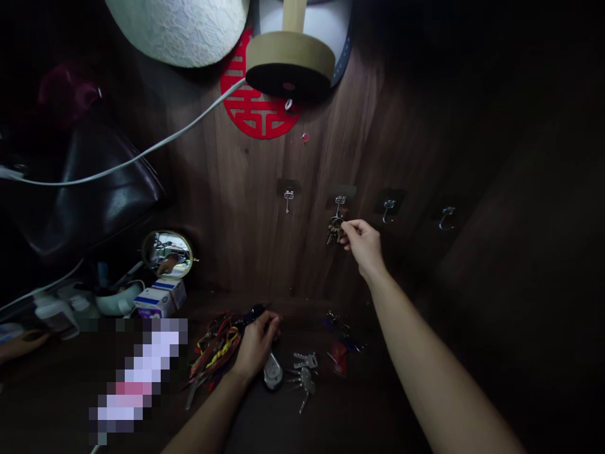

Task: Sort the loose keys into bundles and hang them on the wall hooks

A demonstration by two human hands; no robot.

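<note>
My right hand (pixel 363 243) pinches a bunch of keys (pixel 333 232) by its ring, right at the tip of a metal wall hook (pixel 339 202). Whether the ring hangs on the hook or only touches it, I cannot tell. Low on the dark wooden surface, my left hand (pixel 259 340) rests with its fingers curled together; what they hold, if anything, is hidden. Beside it lies a tangled pile of keys, red and yellow cords and scissors-like tools (pixel 217 347). A silver padlock-like piece (pixel 273 372) sits just below that hand, with loose silver keys (pixel 305 378) to its right.
Three more hooks line the wall: a left one (pixel 288 197), a third (pixel 388 207) and a far-right one (pixel 447 217). Dark keys and a red tag (pixel 338 357) lie below. A round mirror (pixel 168 255), small boxes (pixel 161 299) and a lamp base (pixel 289 63) with a white cable are nearby.
</note>
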